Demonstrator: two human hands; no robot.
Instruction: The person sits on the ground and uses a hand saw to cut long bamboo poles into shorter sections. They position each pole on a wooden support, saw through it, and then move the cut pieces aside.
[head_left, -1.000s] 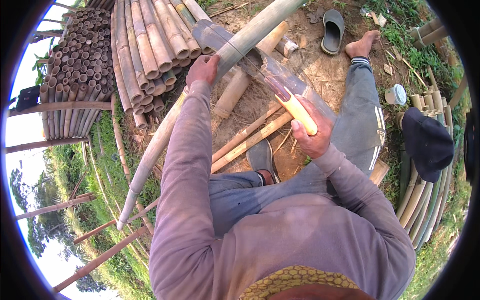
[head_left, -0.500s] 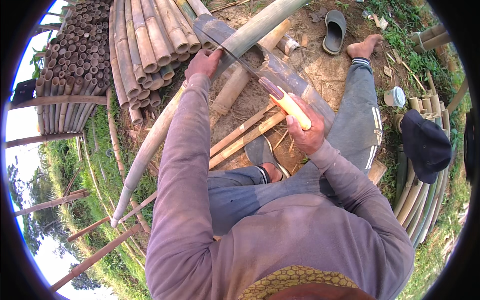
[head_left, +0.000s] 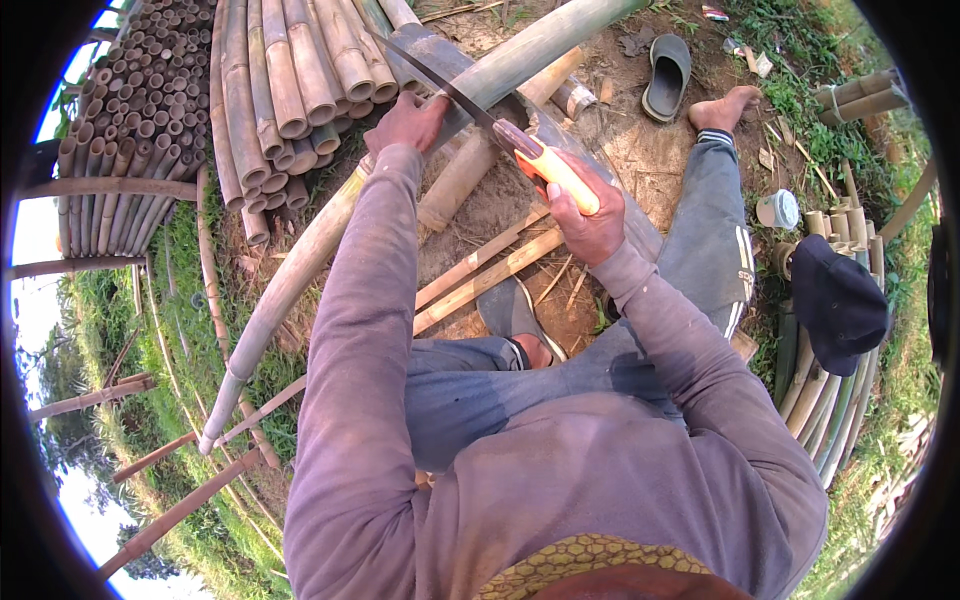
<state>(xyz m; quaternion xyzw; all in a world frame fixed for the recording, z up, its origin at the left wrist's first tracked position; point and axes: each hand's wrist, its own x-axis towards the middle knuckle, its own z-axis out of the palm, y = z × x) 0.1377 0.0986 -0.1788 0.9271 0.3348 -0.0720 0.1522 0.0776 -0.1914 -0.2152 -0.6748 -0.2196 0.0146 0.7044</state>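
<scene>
A long green-grey bamboo pole (head_left: 520, 62) slants from the lower left to the top right. My left hand (head_left: 408, 124) is closed around it, beside the saw. In my right hand (head_left: 588, 205) is the orange and yellow handle of a hand saw (head_left: 562, 180). Its dark blade crosses the pole just right of my left hand, and the tip reaches out beyond the pole's far side. Under the pole lie a grey plank (head_left: 625, 190) and a thick bamboo piece (head_left: 455, 185).
Stacked cut bamboo (head_left: 290, 80) lies at the upper left, with more tubes (head_left: 140, 110) behind. Two split strips (head_left: 490, 275) rest near my foot in a shoe (head_left: 512, 305). A loose shoe (head_left: 667, 78), a white tub (head_left: 778, 210) and a dark cap (head_left: 838, 305) are to the right.
My right hand has pushed the saw forward and to the upper left, so more blade shows past the pole. My left hand keeps its hold on the pole.
</scene>
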